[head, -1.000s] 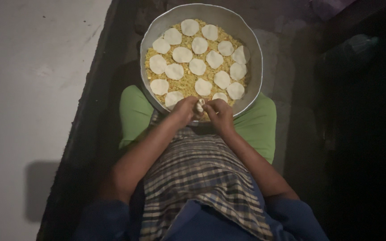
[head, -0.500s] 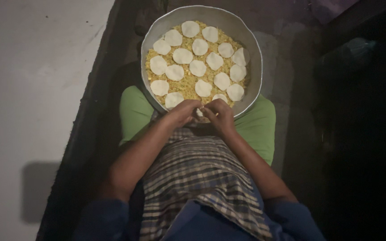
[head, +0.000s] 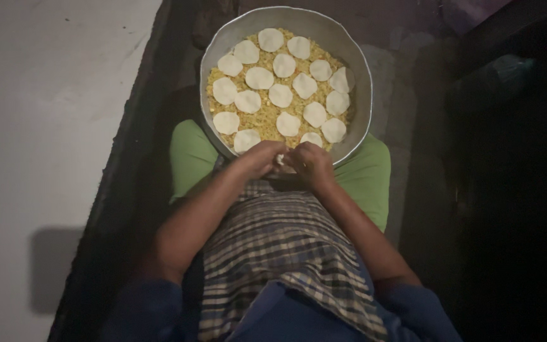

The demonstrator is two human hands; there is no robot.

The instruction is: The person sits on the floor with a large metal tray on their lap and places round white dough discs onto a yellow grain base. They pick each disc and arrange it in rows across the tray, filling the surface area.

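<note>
A round metal basin [head: 357, 69] rests against my knees. It holds yellow crumbly filling covered with several flat white dough discs [head: 259, 78]. My left hand [head: 258, 158] and my right hand [head: 312, 162] meet at the basin's near rim, fingers curled together around a small white piece of dough [head: 280, 159]. Most of that piece is hidden by my fingers.
My lap is covered by a checked cloth [head: 283, 247] over green trousers [head: 188, 155]. A pale concrete floor [head: 45, 126] lies to the left past a dark edge. The right side is dark, with a dim greenish object [head: 495, 79].
The hands stay together at the basin's near rim, with only slight finger movement on the dough piece. The view has shifted a little.
</note>
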